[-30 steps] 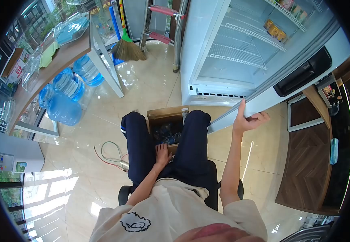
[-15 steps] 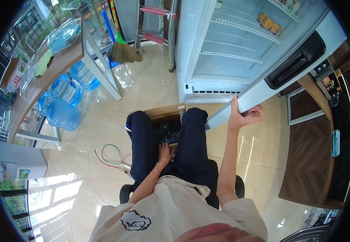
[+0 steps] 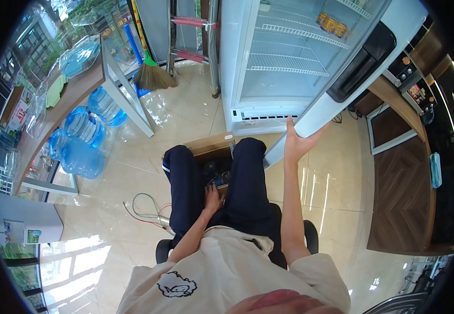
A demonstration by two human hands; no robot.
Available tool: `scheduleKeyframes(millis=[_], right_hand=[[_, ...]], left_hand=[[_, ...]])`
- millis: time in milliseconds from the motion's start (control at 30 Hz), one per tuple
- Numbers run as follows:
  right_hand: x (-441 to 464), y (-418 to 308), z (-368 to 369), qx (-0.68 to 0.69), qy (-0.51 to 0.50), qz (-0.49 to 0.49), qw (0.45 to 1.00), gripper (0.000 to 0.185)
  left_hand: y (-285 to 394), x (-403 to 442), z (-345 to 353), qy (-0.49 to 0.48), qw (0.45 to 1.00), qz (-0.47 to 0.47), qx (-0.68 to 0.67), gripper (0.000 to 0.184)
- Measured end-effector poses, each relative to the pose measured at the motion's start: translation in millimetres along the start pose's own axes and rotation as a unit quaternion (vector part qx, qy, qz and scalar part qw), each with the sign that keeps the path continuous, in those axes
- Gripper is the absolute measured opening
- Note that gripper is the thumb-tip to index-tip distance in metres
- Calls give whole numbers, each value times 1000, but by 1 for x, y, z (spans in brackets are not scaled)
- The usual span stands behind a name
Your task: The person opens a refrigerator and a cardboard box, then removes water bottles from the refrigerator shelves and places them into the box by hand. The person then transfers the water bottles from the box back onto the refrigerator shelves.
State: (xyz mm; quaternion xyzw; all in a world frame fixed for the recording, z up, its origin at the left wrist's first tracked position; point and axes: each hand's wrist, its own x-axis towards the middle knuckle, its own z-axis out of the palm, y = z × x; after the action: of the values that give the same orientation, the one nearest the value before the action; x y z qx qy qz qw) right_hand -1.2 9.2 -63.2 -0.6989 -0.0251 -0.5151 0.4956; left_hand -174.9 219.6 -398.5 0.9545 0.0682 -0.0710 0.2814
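We seat the cardboard box (image 3: 208, 145) on the floor between our legs (image 3: 249, 183), presumably so that its dark and clear contents (image 3: 216, 175), too shadowed to identify, lie within reach; our left hand (image 3: 213, 199) rests at the box's near edge, and we cannot tell whether its grip pinches anything. The glass refrigerator door (image 3: 318, 114) stands open before us, exposing the wire shelf (image 3: 290, 64); our right hand (image 3: 300, 146) straddles the door's edge, grip closed around it, thumb on one side and fingers on the other, apparently to steady it. Compared with the earlier frame, our right fingers are straighter against the door rather than curled; the refrigerator (image 3: 233, 63) sits farther left in view; our left hand remains at the box.
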Motion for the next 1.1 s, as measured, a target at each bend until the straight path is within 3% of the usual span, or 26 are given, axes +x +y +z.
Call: scheduleKeyframes(millis=[533,1033,1100], right_hand=[[0,-2,-26,5,-17,-16,1000,107],[-2,1,-30,2,6,-10,1000,105],[-3,9,-28,-17,15,-22,1000,105]], left_hand=[[10,-23,-24,68,993,98,11,72],[-3,-48,-37,25,989,144,-36,86],[-3,-53,-41,18,987,150,-47,77]])
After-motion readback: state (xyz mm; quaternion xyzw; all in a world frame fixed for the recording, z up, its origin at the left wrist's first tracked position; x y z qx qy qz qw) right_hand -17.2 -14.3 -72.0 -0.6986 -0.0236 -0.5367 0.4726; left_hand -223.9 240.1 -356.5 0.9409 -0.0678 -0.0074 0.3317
